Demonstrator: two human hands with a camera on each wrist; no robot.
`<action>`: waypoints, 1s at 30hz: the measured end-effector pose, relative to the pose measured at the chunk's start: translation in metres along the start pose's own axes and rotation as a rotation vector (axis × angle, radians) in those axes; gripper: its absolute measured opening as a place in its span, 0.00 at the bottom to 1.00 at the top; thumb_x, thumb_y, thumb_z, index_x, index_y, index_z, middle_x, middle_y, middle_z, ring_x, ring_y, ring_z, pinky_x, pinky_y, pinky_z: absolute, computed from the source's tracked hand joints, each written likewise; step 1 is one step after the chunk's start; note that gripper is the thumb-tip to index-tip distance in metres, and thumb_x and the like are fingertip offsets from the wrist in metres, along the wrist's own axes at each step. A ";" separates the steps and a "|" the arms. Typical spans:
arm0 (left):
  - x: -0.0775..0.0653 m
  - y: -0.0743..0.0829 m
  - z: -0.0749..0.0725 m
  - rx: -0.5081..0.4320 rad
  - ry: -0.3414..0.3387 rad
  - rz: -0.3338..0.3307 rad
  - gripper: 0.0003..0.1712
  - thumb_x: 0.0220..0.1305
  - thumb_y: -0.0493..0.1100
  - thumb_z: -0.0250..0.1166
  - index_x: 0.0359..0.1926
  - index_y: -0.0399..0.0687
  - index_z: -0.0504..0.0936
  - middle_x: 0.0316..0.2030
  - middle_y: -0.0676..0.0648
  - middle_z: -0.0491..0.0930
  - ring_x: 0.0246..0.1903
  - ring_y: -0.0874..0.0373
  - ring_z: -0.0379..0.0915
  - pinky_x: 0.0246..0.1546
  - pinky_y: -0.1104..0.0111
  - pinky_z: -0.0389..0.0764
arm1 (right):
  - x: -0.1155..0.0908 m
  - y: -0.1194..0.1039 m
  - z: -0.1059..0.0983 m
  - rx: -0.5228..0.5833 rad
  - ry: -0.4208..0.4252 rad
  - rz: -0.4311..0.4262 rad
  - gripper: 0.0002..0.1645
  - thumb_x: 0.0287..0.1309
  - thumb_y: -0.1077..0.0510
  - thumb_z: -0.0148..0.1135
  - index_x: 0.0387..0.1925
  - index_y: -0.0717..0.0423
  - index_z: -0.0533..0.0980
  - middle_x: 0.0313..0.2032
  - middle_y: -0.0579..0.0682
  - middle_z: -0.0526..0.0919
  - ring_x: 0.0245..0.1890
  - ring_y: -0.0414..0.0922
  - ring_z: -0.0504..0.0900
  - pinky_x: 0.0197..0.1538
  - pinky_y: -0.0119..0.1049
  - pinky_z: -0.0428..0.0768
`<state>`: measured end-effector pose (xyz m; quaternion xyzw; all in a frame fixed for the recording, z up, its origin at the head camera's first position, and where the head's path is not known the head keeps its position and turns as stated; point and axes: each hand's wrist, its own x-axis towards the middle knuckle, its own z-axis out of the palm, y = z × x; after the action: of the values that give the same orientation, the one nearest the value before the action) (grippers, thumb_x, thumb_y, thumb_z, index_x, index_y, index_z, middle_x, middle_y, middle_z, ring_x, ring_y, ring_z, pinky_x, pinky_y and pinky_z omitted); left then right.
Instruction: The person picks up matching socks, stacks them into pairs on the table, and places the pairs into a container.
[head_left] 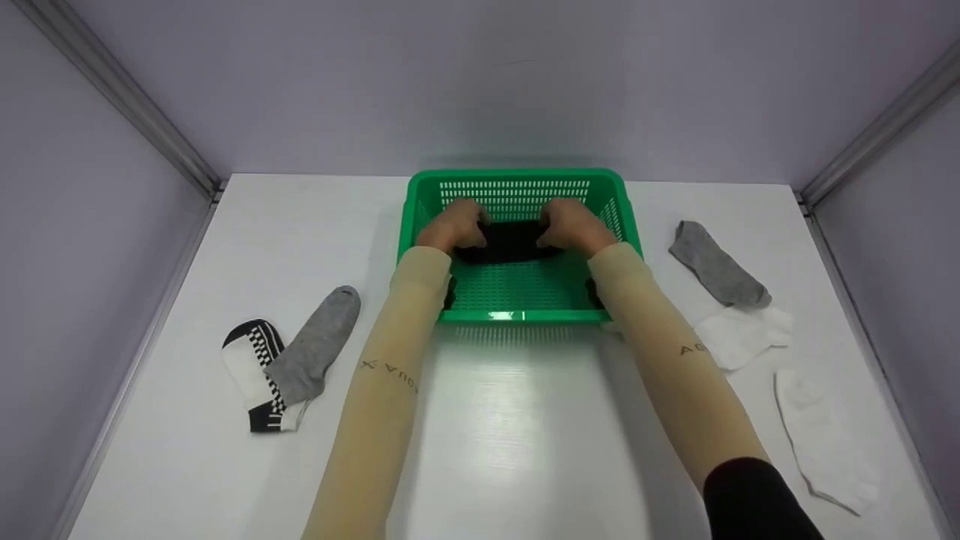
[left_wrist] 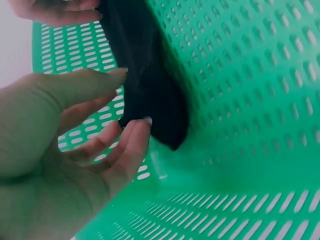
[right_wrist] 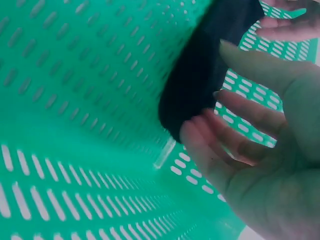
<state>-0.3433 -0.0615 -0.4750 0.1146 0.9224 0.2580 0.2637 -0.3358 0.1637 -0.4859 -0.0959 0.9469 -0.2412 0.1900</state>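
A black sock (head_left: pixel 511 241) lies lengthwise across the green plastic basket (head_left: pixel 517 174), toward its far side. My left hand (head_left: pixel 459 223) is at its left end; in the left wrist view, the fingertips (left_wrist: pixel 142 125) touch the sock's edge, with the thumb apart from them. At the other end is my right hand (head_left: pixel 571 225). Its loosely bent fingers (right_wrist: pixel 195 135) touch the sock's end in the right wrist view, and its thumb is spread away along the near edge. The hands and forearms cover parts of the basket rim.
Left of the basket, a grey sock (head_left: pixel 319 345) overlaps a black-and-white checked sock (head_left: pixel 251 367). To the right, another grey sock (head_left: pixel 716 262) touches a white sock (head_left: pixel 746 335). A further white sock (head_left: pixel 821 442) lies nearer. Walls enclose the white table (head_left: pixel 502 435) at back and sides.
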 end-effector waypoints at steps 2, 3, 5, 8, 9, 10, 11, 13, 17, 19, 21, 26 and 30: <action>-0.001 0.001 -0.001 -0.017 -0.001 -0.004 0.29 0.75 0.38 0.64 0.73 0.42 0.73 0.72 0.40 0.73 0.66 0.45 0.76 0.63 0.51 0.82 | -0.001 0.003 -0.002 0.014 -0.005 0.017 0.27 0.66 0.59 0.71 0.63 0.66 0.77 0.61 0.64 0.82 0.58 0.57 0.82 0.62 0.56 0.83; -0.002 0.001 -0.001 -0.023 -0.014 -0.013 0.28 0.75 0.39 0.65 0.73 0.42 0.74 0.71 0.39 0.74 0.64 0.45 0.78 0.63 0.51 0.82 | -0.002 0.004 -0.003 0.015 -0.017 0.032 0.28 0.66 0.59 0.71 0.64 0.65 0.77 0.62 0.63 0.81 0.58 0.57 0.81 0.63 0.56 0.82; -0.003 0.001 0.000 -0.036 -0.055 -0.040 0.30 0.74 0.41 0.66 0.73 0.43 0.73 0.70 0.40 0.76 0.61 0.46 0.80 0.62 0.52 0.83 | -0.002 0.006 -0.004 0.015 -0.051 0.060 0.29 0.66 0.59 0.71 0.65 0.65 0.76 0.63 0.63 0.80 0.59 0.57 0.81 0.65 0.56 0.81; -0.004 0.001 0.000 -0.020 -0.104 -0.077 0.32 0.73 0.44 0.68 0.74 0.45 0.73 0.70 0.43 0.76 0.60 0.49 0.81 0.62 0.53 0.83 | -0.004 0.006 -0.005 0.017 -0.091 0.082 0.30 0.66 0.59 0.71 0.66 0.64 0.75 0.65 0.63 0.79 0.62 0.57 0.80 0.67 0.56 0.80; -0.004 0.000 0.000 -0.011 -0.108 -0.084 0.32 0.73 0.45 0.69 0.74 0.46 0.73 0.70 0.43 0.76 0.60 0.50 0.80 0.62 0.53 0.83 | -0.004 0.006 -0.004 0.019 -0.090 0.078 0.29 0.66 0.60 0.71 0.66 0.64 0.76 0.65 0.63 0.79 0.62 0.57 0.80 0.67 0.57 0.80; -0.004 0.000 0.000 -0.008 -0.109 -0.091 0.32 0.73 0.45 0.69 0.74 0.47 0.73 0.71 0.44 0.76 0.60 0.50 0.80 0.62 0.53 0.83 | -0.004 0.006 -0.005 0.022 -0.091 0.076 0.29 0.66 0.60 0.71 0.66 0.64 0.76 0.66 0.64 0.79 0.62 0.57 0.80 0.67 0.57 0.80; -0.004 -0.001 0.000 -0.004 -0.109 -0.095 0.32 0.73 0.46 0.69 0.74 0.47 0.73 0.71 0.45 0.75 0.61 0.50 0.79 0.63 0.53 0.82 | -0.004 0.005 -0.004 0.023 -0.091 0.074 0.29 0.66 0.60 0.71 0.66 0.64 0.76 0.65 0.64 0.79 0.62 0.57 0.80 0.67 0.57 0.80; -0.005 -0.002 0.000 0.004 -0.113 -0.107 0.33 0.73 0.47 0.69 0.75 0.49 0.72 0.72 0.45 0.74 0.63 0.50 0.78 0.64 0.52 0.81 | -0.004 0.005 -0.003 0.026 -0.089 0.074 0.28 0.67 0.60 0.71 0.65 0.64 0.77 0.65 0.63 0.80 0.61 0.57 0.81 0.66 0.56 0.81; -0.006 -0.005 0.001 0.003 -0.136 -0.121 0.34 0.74 0.49 0.67 0.77 0.51 0.70 0.75 0.47 0.71 0.68 0.49 0.74 0.68 0.51 0.79 | -0.004 0.007 0.001 0.026 -0.082 0.079 0.27 0.67 0.60 0.70 0.65 0.64 0.77 0.64 0.63 0.81 0.61 0.57 0.82 0.64 0.56 0.82; -0.006 -0.005 0.002 -0.009 -0.140 -0.121 0.34 0.75 0.49 0.67 0.77 0.51 0.70 0.75 0.47 0.71 0.69 0.49 0.73 0.68 0.50 0.78 | -0.004 0.008 0.002 0.030 -0.071 0.082 0.27 0.67 0.60 0.70 0.64 0.64 0.78 0.64 0.63 0.81 0.60 0.57 0.82 0.64 0.55 0.82; -0.007 -0.006 0.002 -0.014 -0.140 -0.118 0.34 0.75 0.49 0.67 0.77 0.51 0.70 0.75 0.46 0.71 0.69 0.49 0.73 0.68 0.50 0.78 | -0.005 0.009 0.003 0.033 -0.063 0.080 0.26 0.67 0.60 0.70 0.64 0.64 0.78 0.63 0.63 0.82 0.59 0.57 0.82 0.64 0.56 0.82; -0.008 -0.003 0.001 -0.008 -0.135 -0.123 0.35 0.75 0.49 0.67 0.77 0.50 0.69 0.75 0.47 0.71 0.68 0.50 0.73 0.68 0.51 0.78 | -0.005 0.008 0.002 0.016 -0.069 0.075 0.28 0.67 0.59 0.70 0.65 0.63 0.77 0.64 0.63 0.81 0.61 0.57 0.81 0.65 0.56 0.81; -0.010 0.005 -0.001 0.003 -0.141 -0.126 0.36 0.76 0.52 0.65 0.79 0.51 0.67 0.75 0.47 0.70 0.68 0.50 0.73 0.69 0.51 0.77 | -0.005 0.007 -0.002 -0.001 -0.104 0.088 0.31 0.67 0.56 0.70 0.67 0.63 0.75 0.66 0.63 0.79 0.63 0.58 0.80 0.68 0.58 0.79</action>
<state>-0.3354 -0.0612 -0.4669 0.0747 0.9073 0.2307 0.3436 -0.3324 0.1724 -0.4861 -0.0665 0.9392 -0.2268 0.2491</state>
